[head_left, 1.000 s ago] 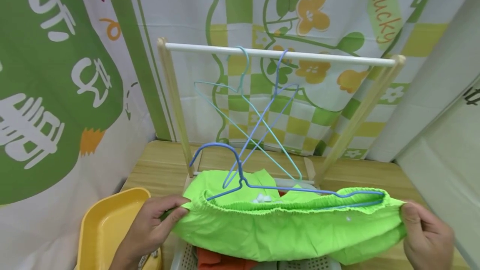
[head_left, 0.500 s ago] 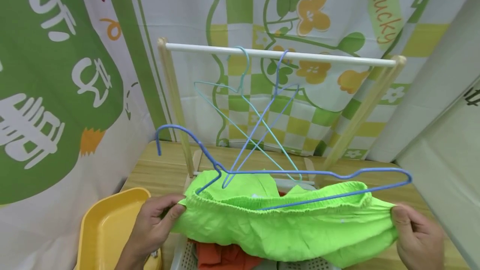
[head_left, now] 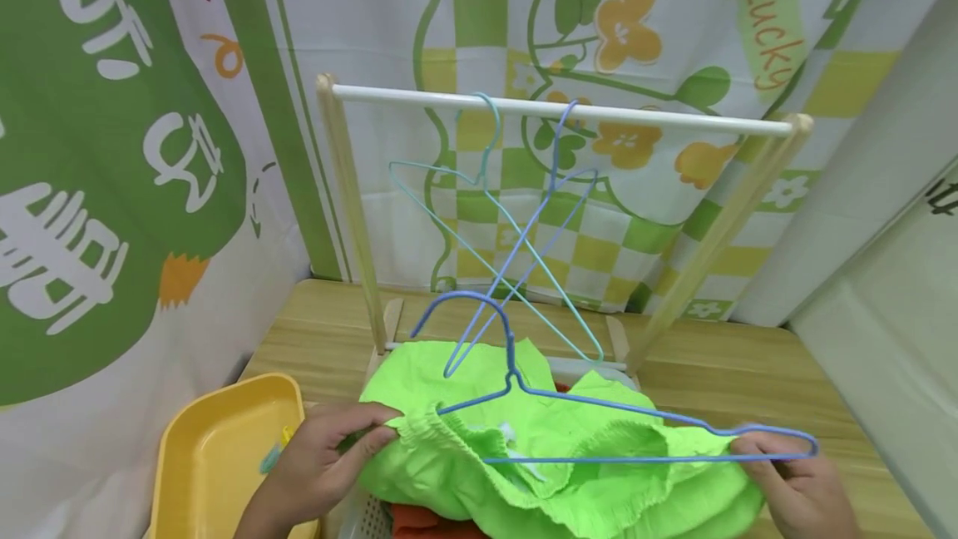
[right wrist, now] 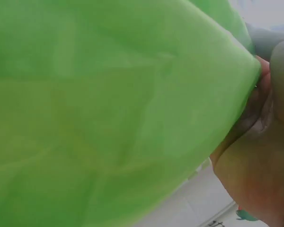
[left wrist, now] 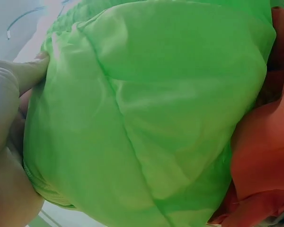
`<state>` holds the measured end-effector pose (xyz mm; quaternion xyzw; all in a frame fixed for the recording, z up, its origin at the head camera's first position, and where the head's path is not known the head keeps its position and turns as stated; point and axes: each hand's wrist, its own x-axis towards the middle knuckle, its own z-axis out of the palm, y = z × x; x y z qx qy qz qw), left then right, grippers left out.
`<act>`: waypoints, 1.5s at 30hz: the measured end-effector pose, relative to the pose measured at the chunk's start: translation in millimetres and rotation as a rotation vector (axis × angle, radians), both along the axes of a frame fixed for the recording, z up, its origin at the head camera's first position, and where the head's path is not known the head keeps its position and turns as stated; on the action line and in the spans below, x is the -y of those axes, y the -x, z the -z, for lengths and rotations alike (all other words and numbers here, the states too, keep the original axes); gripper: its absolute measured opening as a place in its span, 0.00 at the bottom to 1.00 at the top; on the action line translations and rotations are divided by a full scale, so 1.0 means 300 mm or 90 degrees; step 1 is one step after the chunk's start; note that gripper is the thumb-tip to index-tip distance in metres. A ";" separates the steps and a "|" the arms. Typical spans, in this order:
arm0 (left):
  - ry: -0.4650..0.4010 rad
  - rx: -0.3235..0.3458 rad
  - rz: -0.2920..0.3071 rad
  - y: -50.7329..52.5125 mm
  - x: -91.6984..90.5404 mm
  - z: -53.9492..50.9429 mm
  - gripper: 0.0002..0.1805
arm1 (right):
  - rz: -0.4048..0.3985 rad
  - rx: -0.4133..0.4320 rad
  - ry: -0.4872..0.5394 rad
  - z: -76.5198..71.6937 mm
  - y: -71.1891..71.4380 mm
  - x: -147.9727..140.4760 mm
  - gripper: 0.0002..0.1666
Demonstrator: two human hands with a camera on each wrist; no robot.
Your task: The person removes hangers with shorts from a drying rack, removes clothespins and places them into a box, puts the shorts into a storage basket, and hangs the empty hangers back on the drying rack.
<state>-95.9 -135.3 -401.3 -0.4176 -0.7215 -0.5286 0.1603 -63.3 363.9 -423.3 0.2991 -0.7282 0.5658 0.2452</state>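
Observation:
Bright green elastic-waisted shorts [head_left: 441, 456] are stretched between my hands in the head view. My left hand [head_left: 322, 460] pinches the left side of the waistband between thumb and fingers. On the other side, my right hand [head_left: 801, 485] grips the green cloth, also seen at the edge of the right wrist view. A blue hanger [head_left: 614, 406] has its left end inside the waist opening. Its right end sticks out past the waistband and crosses my right fingers; whether they hold it too is unclear. Green cloth [left wrist: 156, 104] fills most of the left wrist view.
Behind stands a rack with a white rail [head_left: 659, 115], bearing a teal hanger [head_left: 441, 223] and a purple-blue hanger [head_left: 557, 165]. A yellow tray [head_left: 217, 447] lies at the left. Under the shorts are a pale basket [head_left: 362, 514] and orange cloth [head_left: 430, 522].
The hanger's right end first came up out of the waistband, then the hanger shifted down. My right hand moved left, and the waistband slackened. My left hand shifted slightly right, still pinching.

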 end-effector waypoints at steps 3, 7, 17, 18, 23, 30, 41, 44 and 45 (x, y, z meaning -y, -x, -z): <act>0.027 0.021 0.004 -0.008 -0.004 -0.003 0.21 | 0.055 0.045 -0.118 0.000 -0.006 0.008 0.28; 0.049 0.031 0.015 -0.009 -0.008 -0.010 0.20 | 0.063 0.106 -0.222 -0.003 -0.009 0.021 0.29; 0.069 0.071 0.035 0.001 -0.006 0.001 0.18 | 0.067 0.200 -0.188 -0.028 0.001 0.058 0.22; 0.070 0.072 0.035 0.002 -0.006 0.003 0.18 | 0.066 0.198 -0.161 -0.029 0.004 0.053 0.22; 0.075 0.060 0.031 0.007 -0.005 0.006 0.16 | 0.079 0.161 -0.047 -0.036 0.007 0.018 0.21; 0.119 0.065 0.008 0.006 -0.010 0.001 0.13 | 0.070 0.098 0.011 -0.068 -0.019 0.039 0.18; 0.154 0.063 0.029 0.012 -0.021 0.007 0.12 | -0.045 0.172 -0.264 -0.075 -0.048 0.069 0.25; 0.153 0.070 0.035 0.013 -0.021 0.007 0.12 | -0.143 0.191 -0.251 -0.061 -0.039 0.069 0.26; 0.152 0.071 0.036 0.013 -0.020 0.007 0.12 | -0.167 0.206 -0.241 -0.058 -0.037 0.070 0.26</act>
